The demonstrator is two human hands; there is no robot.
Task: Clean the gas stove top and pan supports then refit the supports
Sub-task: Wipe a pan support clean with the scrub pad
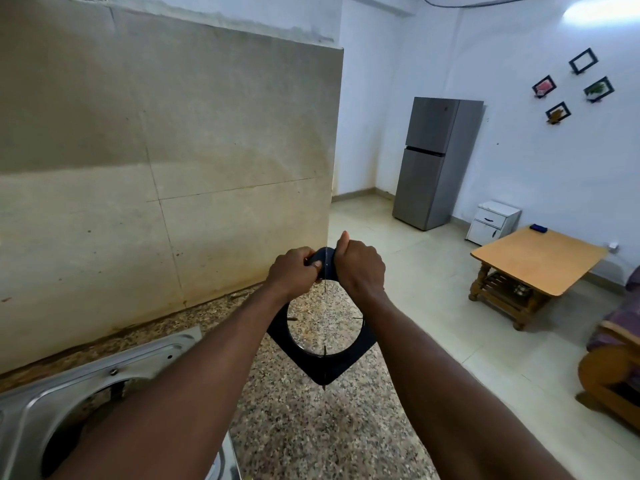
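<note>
Nearest, at the lower left, the steel stove top (156,355) lies with one round burner opening bare, no support seated on it; the left forearm crosses above it. Beyond it stretches the speckled granite counter (311,427), and above that counter the black pan support (332,362) hangs in the air, stood on edge like a diamond, its lower corner pointing down and its thin prongs reaching into the round hole. Both hands meet at its upper corner: the left hand (294,268) has its fingers curled tight round the dark edge, and the right hand (360,268) grips just beside it with the thumb raised. Whether a cloth is wrapped there between them is hard to tell. Behind stand the tiled wall (173,168) and, well apart, a grey fridge (433,161) and a wooden table (540,258). The step in hand looks like rubbing the support clean, one corner at a time. The next move probably calls for turning the frame in the hands to reach another side, keeping a firm hold so that the prongs do not strike the counter, before any refitting over the opening.
</note>
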